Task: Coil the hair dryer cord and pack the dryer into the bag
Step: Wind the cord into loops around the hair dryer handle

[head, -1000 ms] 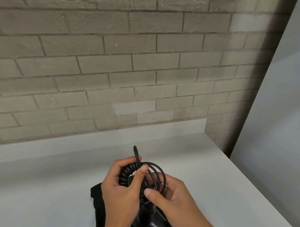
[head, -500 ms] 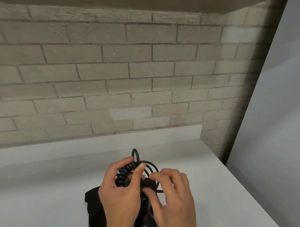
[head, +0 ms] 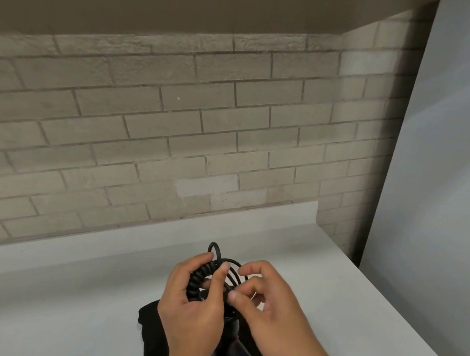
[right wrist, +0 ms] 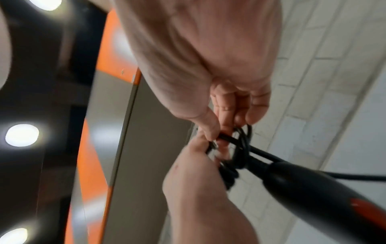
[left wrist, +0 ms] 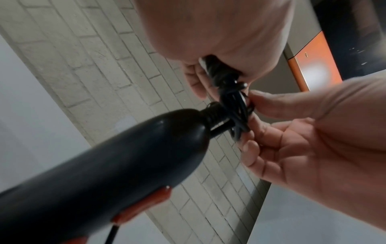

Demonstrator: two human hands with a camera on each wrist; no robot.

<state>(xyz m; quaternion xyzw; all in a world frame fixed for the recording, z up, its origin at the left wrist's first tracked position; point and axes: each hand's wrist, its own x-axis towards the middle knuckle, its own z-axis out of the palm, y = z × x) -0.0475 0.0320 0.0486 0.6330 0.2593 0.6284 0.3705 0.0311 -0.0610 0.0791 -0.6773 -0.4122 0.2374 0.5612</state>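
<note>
My left hand (head: 198,293) grips the coiled black cord (head: 198,279) of the hair dryer, thumb pressed over the loops. My right hand (head: 255,286) pinches a strand of the cord (right wrist: 227,139) beside the coil. The black hair dryer (left wrist: 100,166) with an orange switch (left wrist: 144,208) hangs below the hands, its handle end at the cord bundle (left wrist: 234,115). In the right wrist view the dryer (right wrist: 313,189) points down to the right. A black bag (head: 151,330) lies on the white counter (head: 73,303) under my hands, mostly hidden by them.
A brick wall (head: 174,140) rises behind the counter. A pale panel (head: 429,197) closes off the right side, where the counter edge (head: 379,292) runs diagonally. An orange-edged ceiling panel (right wrist: 108,49) and round lights (right wrist: 22,135) show overhead.
My right hand lifted off the coil and curled its fingers, now pinching a cord strand beside it. The left hand kept its grip. The head view tilted upward slightly.
</note>
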